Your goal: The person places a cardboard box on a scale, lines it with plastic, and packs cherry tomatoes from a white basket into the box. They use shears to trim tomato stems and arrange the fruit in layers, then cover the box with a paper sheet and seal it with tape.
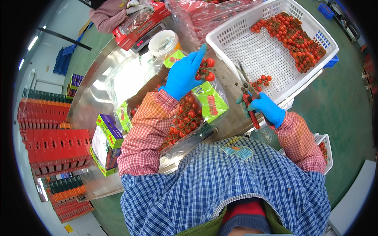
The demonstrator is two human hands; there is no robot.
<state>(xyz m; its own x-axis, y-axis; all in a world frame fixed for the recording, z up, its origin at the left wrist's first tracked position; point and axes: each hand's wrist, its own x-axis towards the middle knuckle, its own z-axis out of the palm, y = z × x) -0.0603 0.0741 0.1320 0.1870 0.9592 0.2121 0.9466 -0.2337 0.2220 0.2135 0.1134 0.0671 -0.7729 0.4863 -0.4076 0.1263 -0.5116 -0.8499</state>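
Note:
My left hand (182,76), in a blue glove, is above an open carton lined with clear film and green labels. Its fingers are closed round a small bunch of cherry tomatoes (210,76), with the index finger stretched out; the palm is hidden. Below that hand, vine tomatoes (185,120) fill the carton. My right hand (267,109), also gloved in blue, grips red-handled pruning shears (252,114) with the blades pointing away from me. Beside the blades a small tomato cluster (261,82) lies at the near side of a white perforated crate (240,51).
More tomatoes on the vine (293,41) are heaped at the crate's far right. A white tub (163,42) stands beyond my left hand, near a scale (147,37) bearing a red carton (136,29). A co-worker's sleeve (108,15) reaches in there. Red cartons (57,147) are stacked left.

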